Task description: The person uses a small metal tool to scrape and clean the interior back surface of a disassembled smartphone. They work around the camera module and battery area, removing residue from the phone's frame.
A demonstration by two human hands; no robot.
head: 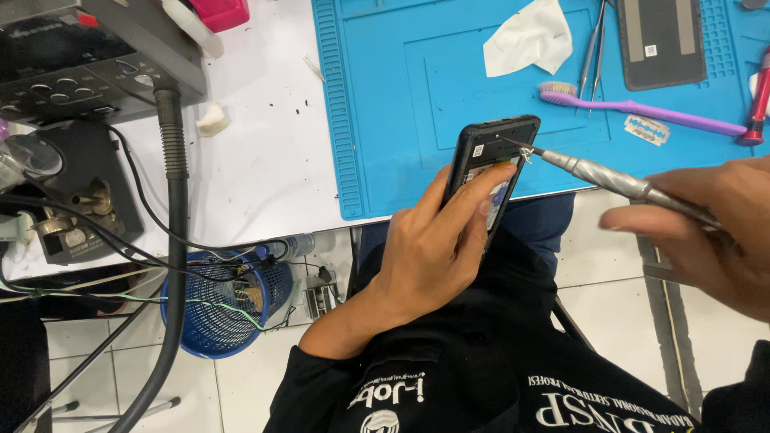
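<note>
My left hand grips an opened black phone, held upright over the front edge of a blue work mat, with the index finger laid across its exposed inside. My right hand holds a grey metal screwdriver whose thin tip touches the upper part of the phone's inside. A tiny bit of wire or metal sits at the tip.
On the mat lie a white tissue, tweezers, a purple toothbrush, a razor blade, a dark panel and a red tool. A soldering station stands left. A blue basket sits on the tiled floor.
</note>
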